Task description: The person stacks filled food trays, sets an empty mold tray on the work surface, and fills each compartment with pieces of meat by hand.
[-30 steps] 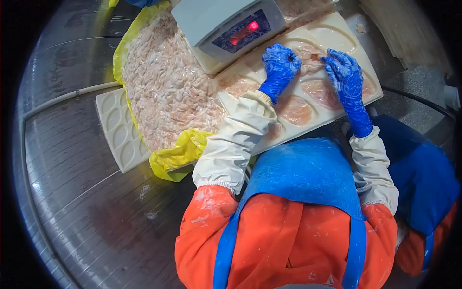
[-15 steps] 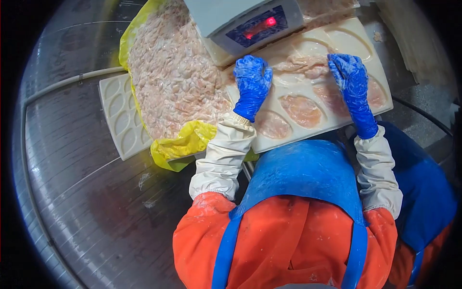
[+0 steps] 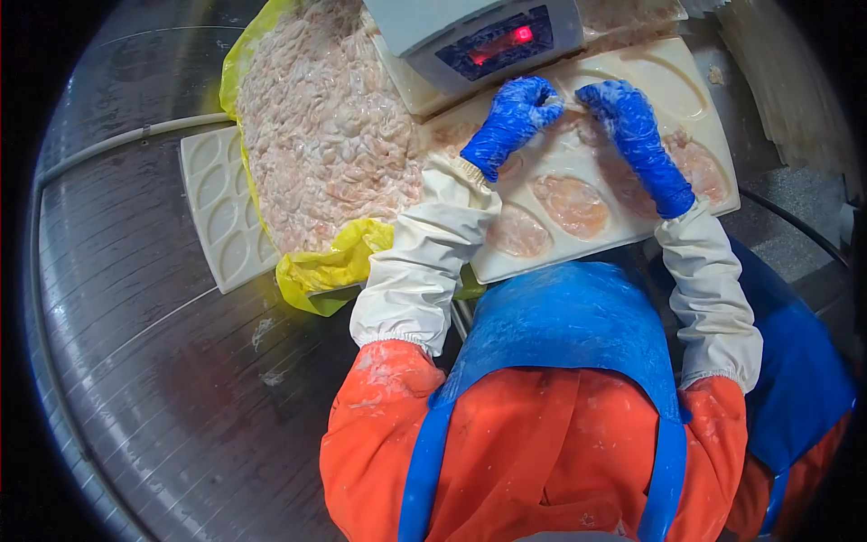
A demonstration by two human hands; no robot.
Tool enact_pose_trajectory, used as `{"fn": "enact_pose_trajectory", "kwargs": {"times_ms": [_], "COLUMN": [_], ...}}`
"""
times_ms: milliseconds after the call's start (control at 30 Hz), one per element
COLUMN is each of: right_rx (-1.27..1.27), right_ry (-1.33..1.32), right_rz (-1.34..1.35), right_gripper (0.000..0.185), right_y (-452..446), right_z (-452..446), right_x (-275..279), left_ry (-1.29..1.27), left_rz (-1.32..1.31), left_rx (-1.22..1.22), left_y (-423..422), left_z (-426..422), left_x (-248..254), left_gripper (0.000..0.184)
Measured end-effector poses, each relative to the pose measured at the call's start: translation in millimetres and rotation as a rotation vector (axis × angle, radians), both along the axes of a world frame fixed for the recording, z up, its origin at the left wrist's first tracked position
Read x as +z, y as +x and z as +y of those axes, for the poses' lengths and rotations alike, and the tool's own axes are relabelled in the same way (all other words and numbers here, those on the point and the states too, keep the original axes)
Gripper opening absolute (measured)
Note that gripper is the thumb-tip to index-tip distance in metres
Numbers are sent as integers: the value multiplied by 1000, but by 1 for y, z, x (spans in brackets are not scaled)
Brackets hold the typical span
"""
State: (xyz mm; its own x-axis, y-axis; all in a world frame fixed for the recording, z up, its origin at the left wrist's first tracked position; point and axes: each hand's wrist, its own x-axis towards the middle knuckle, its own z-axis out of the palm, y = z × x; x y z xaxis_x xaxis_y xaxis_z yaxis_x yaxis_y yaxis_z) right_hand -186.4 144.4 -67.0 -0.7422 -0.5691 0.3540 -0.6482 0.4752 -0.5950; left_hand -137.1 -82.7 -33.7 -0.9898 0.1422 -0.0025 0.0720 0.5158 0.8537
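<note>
A white tray point(image 3: 715, 108) with oval hollows lies in front of me, and flat pieces of raw meat point(image 3: 571, 204) fill several of them. Over its upper part, my left hand point(image 3: 517, 122), gloved in blue, pinches a pale bit of raw meat between thumb and fingers. Close on its right, my right hand point(image 3: 632, 135), in a matching glove, has its fingers curled on the same pale meat. The fingertips of the two hands nearly meet. Much of the meat under and between them is hidden.
A large heap of raw meat pieces point(image 3: 330, 135) lies on yellow plastic point(image 3: 339, 266) at the left. Beside it is another tray with oval hollows point(image 3: 221, 217). A scale point(image 3: 488, 45) with a lit red display stands behind my tray. A co-worker's blue apron point(image 3: 795, 361) is at the right.
My hands have come together: the left moved right and up, the right moved left. The pale meat stretched between them before is now bunched and mostly covered.
</note>
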Motion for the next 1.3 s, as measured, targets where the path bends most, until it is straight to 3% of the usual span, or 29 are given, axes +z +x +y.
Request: {"fn": "enact_pose_trajectory", "kwargs": {"times_ms": [33, 133, 200, 267, 333, 467, 533, 600, 667, 700, 767, 833, 900, 933, 967, 1033, 1067, 1167, 1233, 1300], "right_rx": [3, -71, 119, 116, 86, 71, 67, 122, 318, 306, 238, 167, -158, -161, -165, -83, -47, -23, 36, -58], "right_ry": [1, -139, 170, 136, -112, -137, -191, -207, -112, 27, 59, 21, 38, 32, 26, 27, 50, 91, 39, 175], "right_rz": [1, 163, 21, -20, -279, -461, -111, -108, 126, 153, 83, -36, -169, -126, -81, -65, -39, 14, 75, 68], "right_gripper": [29, 24, 24, 23, 23, 23, 24, 24, 26, 28, 27, 24, 23, 23, 23, 26, 26, 26, 29, 26], "right_y": [2, 9, 6, 2, 1, 1, -3, -2, 3, 9, 27, 50, 67, 71, 75, 80, 83, 108, 115, 117], "right_z": [-5, -24, -29, -28, -27, -25, -29, -32, -29, -18, 12, 21, 19, 9, -2, -15, -24, -38, -44, -43], "right_x": [13, 52, 41, 27, 18, 68, 73, 103, 113, 100, 68, 70, 75, 73, 68, 54, 57, 67, 48, 49], "left_ry": [172, 359, 306, 254, 358, 459, 373, 255, -73, -272, -293, -325, -291, -261, -477, -532, -564, -374, -455, -550], "left_rz": [-123, -155, -148, -140, -179, -159, 161, 234, 586, 559, 479, 400, 412, 436, 404, 530, 397, 386, 472, 523], "left_rx": [51, 76, 86, 101, 100, 139, 225, 244, -87, -122, -116, -5, 32, 66, 23, -66, -111, -146, -162, -128], "left_y": [1, 7, 11, 12, 9, 13, 18, 30, 48, 67, 89, 95, 86, 80, 79, 85, 88, 80, 63, 51], "left_z": [-2, -1, 2, -2, -11, -12, -8, -15, -22, -27, -36, -31, -20, -14, -10, 2, 8, -16, -32, -45], "left_x": [1, 17, 38, 43, 40, 68, 84, 91, 85, 64, 44, 52, 51, 50, 45, 25, 24, 29, 19, 20], "left_gripper": [15, 13, 12, 12, 14, 13, 12, 14, 18, 20, 18, 12, 13, 13, 16, 18, 21, 22, 29, 31]}}
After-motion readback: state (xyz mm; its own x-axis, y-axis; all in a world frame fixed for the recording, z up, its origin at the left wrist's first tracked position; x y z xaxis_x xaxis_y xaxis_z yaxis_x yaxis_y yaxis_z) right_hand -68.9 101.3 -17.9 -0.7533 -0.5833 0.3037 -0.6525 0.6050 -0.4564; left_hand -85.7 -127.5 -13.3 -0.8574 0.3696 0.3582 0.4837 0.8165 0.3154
